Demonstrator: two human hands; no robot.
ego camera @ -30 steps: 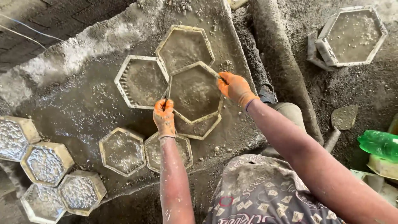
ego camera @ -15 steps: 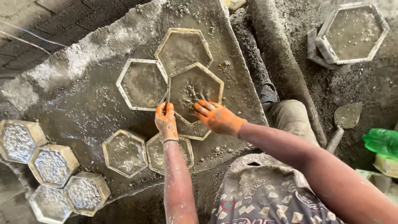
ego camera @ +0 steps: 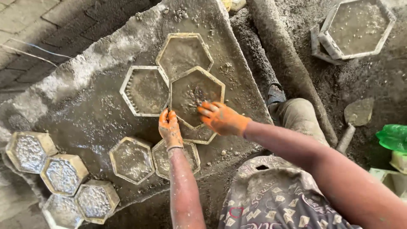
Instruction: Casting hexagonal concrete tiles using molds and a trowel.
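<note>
On the wet, cement-smeared grey slab (ego camera: 85, 110) in front of you lies a hexagonal mould filled with grey mortar (ego camera: 196, 96), its thin rim caked in slurry and its surface rough and lumpy near the middle. Your right hand (ego camera: 220, 118), coated in orange-tinted paste, lies flat on the mortar at the mould's lower right, fingers spread apart and pressing the wet fill rather than gripping anything. Your left hand (ego camera: 169, 128), equally smeared, sits at the mould's lower left corner with its fingertips pinched together on the rim where two sides meet. The mould overlaps another hexagonal form (ego camera: 199, 133) beneath it, whose edge shows just below your right palm. Touching its upper side is a second filled hexagon (ego camera: 183, 50), and on its left a third one (ego camera: 145, 90) with a ribbed inner wall. Nearer to you, beside your left forearm, lie two smaller-looking filled hexagons (ego camera: 131, 159). Far left, a cluster of hexagonal moulds with glistening, pebbled fill (ego camera: 63, 174) stands off the slab. To your right, well apart, a mortar-coated trowel (ego camera: 355, 116) rests on the gritty ground, and a large hexagonal mould (ego camera: 356, 25) sits beyond it.
</note>
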